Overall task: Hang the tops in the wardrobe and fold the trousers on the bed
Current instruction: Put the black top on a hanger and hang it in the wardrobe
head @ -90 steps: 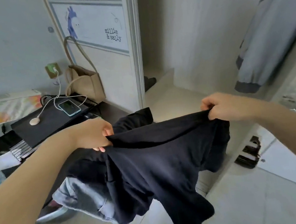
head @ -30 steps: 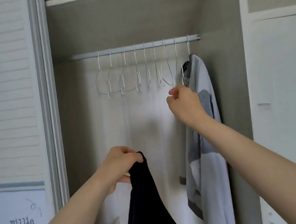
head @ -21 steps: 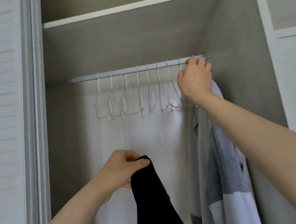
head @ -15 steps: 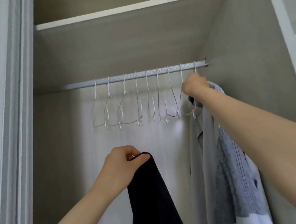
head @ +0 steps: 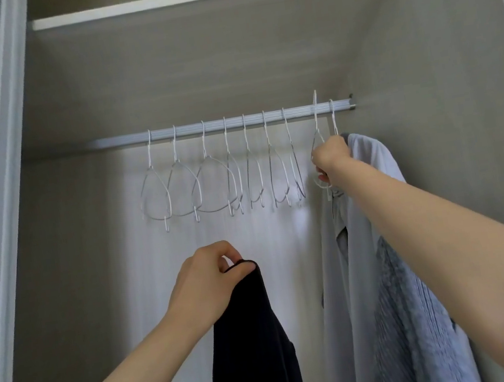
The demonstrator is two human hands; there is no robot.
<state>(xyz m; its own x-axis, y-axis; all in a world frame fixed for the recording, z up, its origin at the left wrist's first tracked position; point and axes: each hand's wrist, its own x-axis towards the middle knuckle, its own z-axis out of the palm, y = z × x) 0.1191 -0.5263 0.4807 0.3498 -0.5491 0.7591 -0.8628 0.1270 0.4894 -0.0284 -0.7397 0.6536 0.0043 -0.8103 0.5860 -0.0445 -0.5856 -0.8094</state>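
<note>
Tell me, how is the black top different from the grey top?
The black top is dark and plain; the grey top is pale with a striped panel. The black top dangles from the left hand, which pinches its edge; the grey top hangs on a hanger from the rail, beside the right hand. Both droop loosely inside the wardrobe.

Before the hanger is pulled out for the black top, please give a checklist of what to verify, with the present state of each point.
1. Right hand has a grip on the white hanger: ok.
2. That hanger's hook is clear of the rail: ok, its tip stands above the rail.
3. Left hand has a grip on the black top: ok, pinched at its upper edge.
4. Black top is opened for the hanger: not ok, it hangs bunched.
5. Grey garment stays on its own hanger: cannot tell, the right hand touches it.
</note>
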